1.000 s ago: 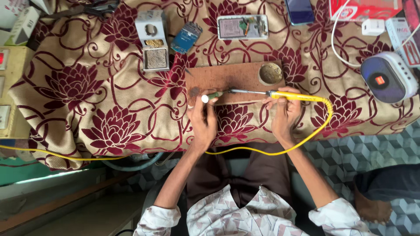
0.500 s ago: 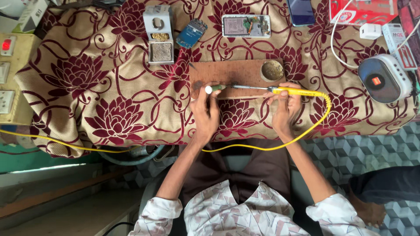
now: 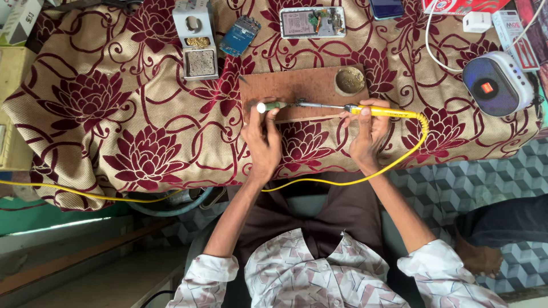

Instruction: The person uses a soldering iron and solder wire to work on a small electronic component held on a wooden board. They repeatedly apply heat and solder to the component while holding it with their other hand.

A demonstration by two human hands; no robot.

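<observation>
yellow-handled soldering iron lying level, tip at small green-and-white part on brown board

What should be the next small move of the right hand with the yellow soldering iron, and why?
Probably bring the tip a little further left. The right hand holds the yellow soldering iron flat over the brown board, pointing at the small green piece pinched by the left hand. Whether tip and piece already touch is too small to tell.

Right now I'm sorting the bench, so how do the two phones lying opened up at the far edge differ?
The blue phone is small, tilted and blue-faced; the white phone is larger, lies square to the table edge and shows pale insides with green parts. Both lie flat on the flowered cloth, beyond both hands.
</observation>
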